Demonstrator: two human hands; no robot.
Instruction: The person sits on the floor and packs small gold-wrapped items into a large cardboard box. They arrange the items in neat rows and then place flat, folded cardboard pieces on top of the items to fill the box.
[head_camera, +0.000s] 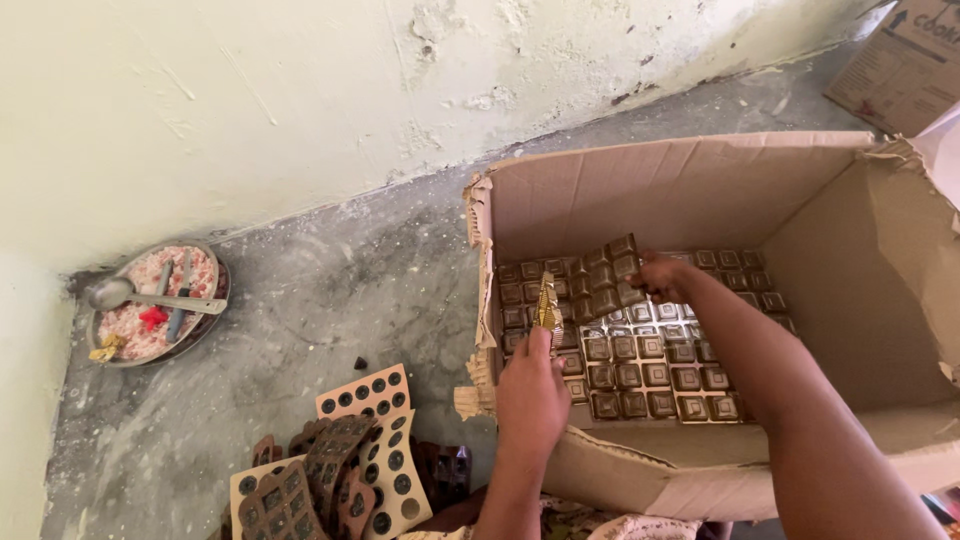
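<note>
Head view, looking down onto a grey concrete floor (330, 290) beside a pale wall.

Right of centre: an open cardboard box (680, 190), torn along its left edge, floor of the box covered by brown moulded trays (650, 365) with square pockets.

Left hand (531, 393) at the lower centre, over the box's near wall, fingers closed on a thin gold-and-brown tray (547, 305) held upright on edge, just above the trays lying in the box.

Right hand (662, 274) deeper inside the box, centre of the frame, forearm running in from the lower right corner; fingers curled on the edge of another brown tray (607, 275), tilted up off the layer beneath. Exact grip partly hidden by the tray.

Lower left: a loose heap of brown trays with round pockets and tan perforated cards (375, 440), resting on the floor, well apart from both hands.

Far left, against the wall: a round metal bowl (155, 303) with pinkish contents, a spoon (140, 296) lying across it.

Upper right corner: part of a second carton (905, 65).
</note>
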